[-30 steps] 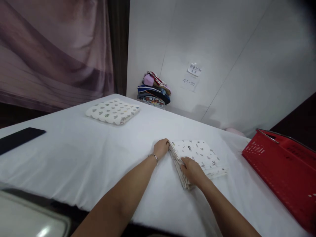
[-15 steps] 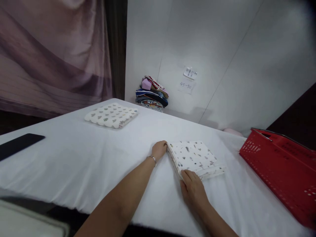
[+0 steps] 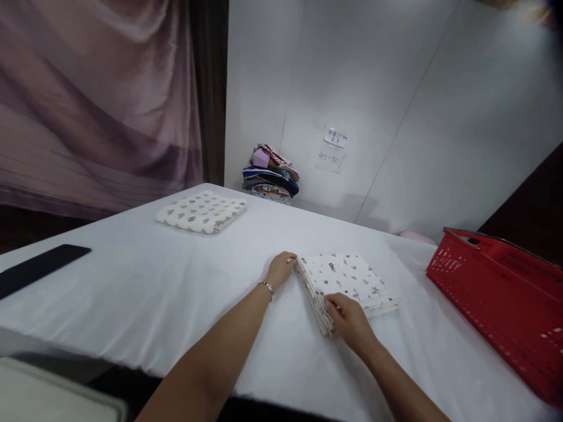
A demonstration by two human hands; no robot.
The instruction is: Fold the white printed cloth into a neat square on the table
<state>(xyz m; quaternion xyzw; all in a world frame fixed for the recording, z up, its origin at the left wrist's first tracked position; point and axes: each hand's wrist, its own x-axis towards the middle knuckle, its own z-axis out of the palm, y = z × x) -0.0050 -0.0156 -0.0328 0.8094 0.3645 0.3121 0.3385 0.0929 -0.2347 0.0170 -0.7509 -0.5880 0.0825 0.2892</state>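
Note:
A folded white cloth with small grey and brown prints lies on the white-covered table, its layered edge facing me. My left hand, with a bracelet at the wrist, pinches the far left corner of this cloth. At the near left corner, my right hand is closed with thumb and fingers on the upper layers. Below those fingers the lower layers of the edge show slightly fanned. Farther back on the left rests a second folded white cloth with grey cloud-like prints, apart from both hands.
A red plastic basket stands at the right. A black flat strip lies on the table's left. Folded fabrics are stacked beyond the far edge, by a wall with paper notes. A pale object sits at lower left.
My right hand has shifted from the side of the near corner to gripping its top layers, uncovering the folded edge beneath. My left hand stays at the far corner.

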